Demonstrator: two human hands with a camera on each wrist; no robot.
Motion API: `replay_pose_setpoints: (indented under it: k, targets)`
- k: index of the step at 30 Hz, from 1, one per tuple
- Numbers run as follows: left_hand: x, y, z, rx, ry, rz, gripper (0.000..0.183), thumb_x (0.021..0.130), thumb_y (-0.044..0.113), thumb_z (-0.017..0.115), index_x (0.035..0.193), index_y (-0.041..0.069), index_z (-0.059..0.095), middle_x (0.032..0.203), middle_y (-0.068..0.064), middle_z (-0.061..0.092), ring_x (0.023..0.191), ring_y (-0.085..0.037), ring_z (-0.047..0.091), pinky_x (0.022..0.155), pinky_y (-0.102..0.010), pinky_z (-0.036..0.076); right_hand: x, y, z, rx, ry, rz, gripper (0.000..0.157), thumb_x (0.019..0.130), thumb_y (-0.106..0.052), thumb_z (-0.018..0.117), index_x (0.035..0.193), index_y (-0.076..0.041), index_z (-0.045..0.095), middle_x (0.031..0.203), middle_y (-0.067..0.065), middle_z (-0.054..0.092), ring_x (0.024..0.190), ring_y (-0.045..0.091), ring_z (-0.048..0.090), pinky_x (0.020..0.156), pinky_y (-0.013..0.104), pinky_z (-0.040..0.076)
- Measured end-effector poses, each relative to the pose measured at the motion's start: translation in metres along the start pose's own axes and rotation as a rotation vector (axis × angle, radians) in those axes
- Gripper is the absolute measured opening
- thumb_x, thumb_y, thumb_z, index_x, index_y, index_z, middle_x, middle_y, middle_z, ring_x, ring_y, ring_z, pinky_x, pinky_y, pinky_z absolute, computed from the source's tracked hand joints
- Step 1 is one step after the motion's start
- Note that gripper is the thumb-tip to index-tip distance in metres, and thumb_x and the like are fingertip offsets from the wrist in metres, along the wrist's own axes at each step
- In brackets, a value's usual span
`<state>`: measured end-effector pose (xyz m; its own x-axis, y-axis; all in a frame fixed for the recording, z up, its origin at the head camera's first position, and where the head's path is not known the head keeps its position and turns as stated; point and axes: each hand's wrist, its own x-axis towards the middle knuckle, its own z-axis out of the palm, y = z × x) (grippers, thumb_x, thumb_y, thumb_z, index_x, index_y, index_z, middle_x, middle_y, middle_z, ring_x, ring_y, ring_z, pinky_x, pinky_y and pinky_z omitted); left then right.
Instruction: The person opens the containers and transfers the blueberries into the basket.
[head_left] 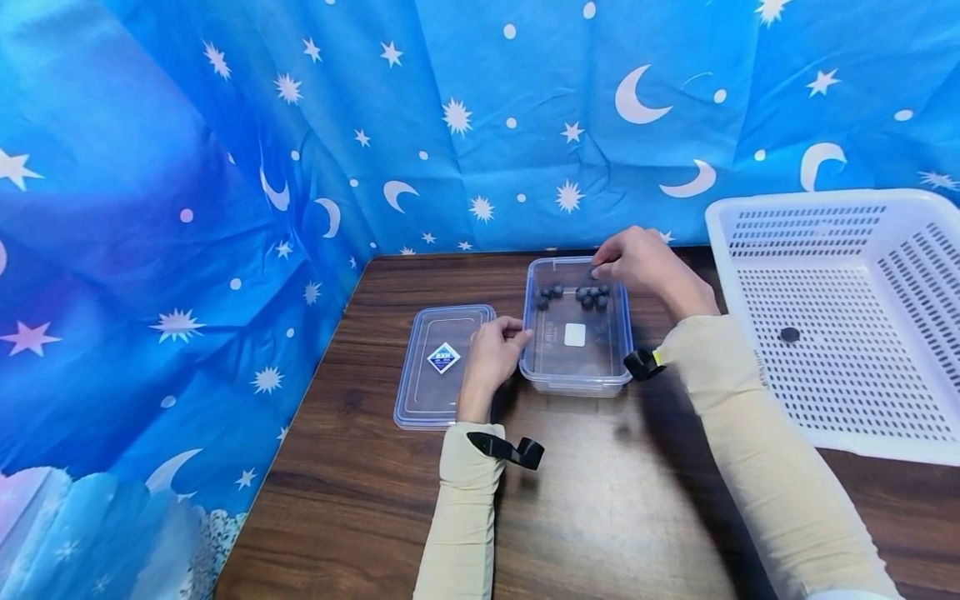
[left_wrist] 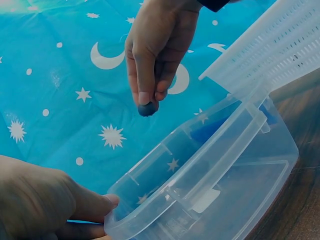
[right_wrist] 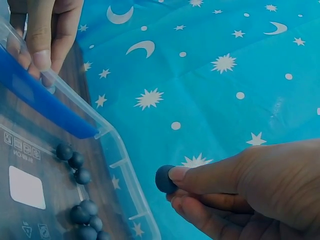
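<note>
Pinching small dark round ball (right_wrist: pixel 164 179)

Bright and even in the head view, lit from above and in front, colours strongly saturated on the blue backdrop (head_left: pixel 225 208). Soft shadows only, dark patches on the wooden table (head_left: pixel 600 500) below centre, beside the right sleeve (head_left: pixel 757 450). Mild glare at upper left, a pale purple wash across the cloth. Marked wide-angle bending toward the edges, straight rims of the white basket (head_left: pixel 840 325) bowed at right. Cooler and dimmer in both wrist views, with a blue cast. Slightly soft focus on the near hand at lower left of the left wrist view. Faint sheen on clear plastic.
</note>
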<state>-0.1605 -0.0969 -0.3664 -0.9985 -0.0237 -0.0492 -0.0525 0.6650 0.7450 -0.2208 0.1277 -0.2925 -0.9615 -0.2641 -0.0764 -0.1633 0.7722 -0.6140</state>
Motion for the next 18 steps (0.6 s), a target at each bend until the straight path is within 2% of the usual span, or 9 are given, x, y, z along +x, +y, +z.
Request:
replay_pose_setpoints:
  k: [4,5,7,11,15,18]
  targets:
    - [0.001,0.0,0.001,-0.004,-0.005,-0.009,0.026,0.093,0.022,0.063,0.112,0.005,0.068,0.099,-0.007,0.07,0.09,-0.019,0.064,0.082,-0.034,0.05,-0.001,0.002,-0.005,-0.021,0.021,-0.029,0.019,0.092,-0.01,0.061,0.104,0.0,0.071,0.105,0.019,0.069,0.106,0.034,0.055,0.115,0.057,0.011]
    - [0.001,-0.001,0.001,-0.004,-0.003,-0.008,0.026,0.093,0.022,0.063,0.112,0.005,0.068,0.099,-0.007,0.07,0.09,-0.018,0.063,0.082,-0.034,0.05,-0.001,0.002,-0.006,-0.025,0.022,-0.028,0.019,0.092,-0.011,0.061,0.104,-0.001,0.071,0.105,0.019,0.07,0.106,0.034,0.054,0.114,0.056,0.013]
    - [0.001,-0.001,0.001,-0.007,-0.004,-0.009,0.026,0.093,0.022,0.063,0.112,0.005,0.068,0.098,-0.007,0.07,0.089,-0.018,0.063,0.082,-0.034,0.05,-0.002,0.003,-0.008,-0.03,0.024,-0.022,0.018,0.091,-0.011,0.061,0.103,-0.001,0.072,0.104,0.018,0.07,0.105,0.033,0.054,0.109,0.052,0.026]
    - [0.001,-0.001,0.001,-0.008,-0.004,-0.014,0.026,0.093,0.022,0.063,0.112,0.005,0.068,0.098,-0.007,0.07,0.089,-0.018,0.063,0.082,-0.034,0.051,-0.005,0.006,-0.012,-0.04,0.029,-0.009,0.02,0.091,-0.013,0.062,0.104,-0.002,0.072,0.106,0.016,0.07,0.105,0.032,0.053,0.09,0.048,0.042]
    - [0.001,-0.001,0.0,-0.007,-0.005,-0.017,0.026,0.093,0.023,0.063,0.112,0.005,0.068,0.098,-0.007,0.07,0.089,-0.019,0.063,0.082,-0.034,0.051,-0.007,0.01,-0.018,-0.046,0.054,-0.026,0.021,0.089,-0.014,0.064,0.104,-0.001,0.072,0.106,0.017,0.07,0.11,0.035,0.054,0.094,0.05,0.04]
    - [0.001,-0.001,0.0,-0.009,-0.004,-0.016,0.026,0.093,0.023,0.062,0.112,0.005,0.068,0.098,-0.007,0.069,0.088,-0.018,0.063,0.081,-0.034,0.05,-0.008,0.013,-0.021,-0.045,0.078,-0.036,0.022,0.089,-0.014,0.065,0.104,0.0,0.072,0.105,0.018,0.07,0.107,0.035,0.055,0.091,0.05,0.041]
